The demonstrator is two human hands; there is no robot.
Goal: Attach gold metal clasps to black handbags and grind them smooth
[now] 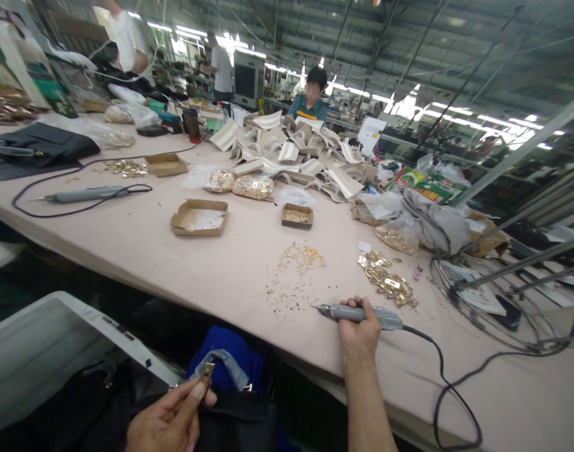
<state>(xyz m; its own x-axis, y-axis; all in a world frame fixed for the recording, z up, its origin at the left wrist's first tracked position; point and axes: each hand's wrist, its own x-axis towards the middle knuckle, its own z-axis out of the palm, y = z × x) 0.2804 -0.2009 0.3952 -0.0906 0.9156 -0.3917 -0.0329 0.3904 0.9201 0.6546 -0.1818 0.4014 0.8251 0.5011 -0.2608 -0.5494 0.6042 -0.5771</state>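
Pinching a small gold metal plate between thumb and fingers, the person's left hand is at the bottom of the frame, left of centre. The plate's long axis stands nearly upright, its top leaning right. The right hand, right of centre, has its fingers curled around a grey electric screwdriver at the table's near edge. The tool lies almost level across the picture, its tip pointing left and its cord trailing lower right.

Tiny gold and dark pieces, probably screws, are scattered on the pale table, just left of the tip and spreading upward from it. The right hand is nearer to them; the left hand and plate are lower left, well apart from the tip. Above the scatter sits a small box; to its right lies a heap of gold metal parts. Farther up are piled beige pieces and, beyond, a co-worker.

The thumb covers the plate's lower end, and the frame's bottom edge cuts off the left wrist. A black bag below is dark and partly hidden. Whether the tip touches any screw cannot be made out.
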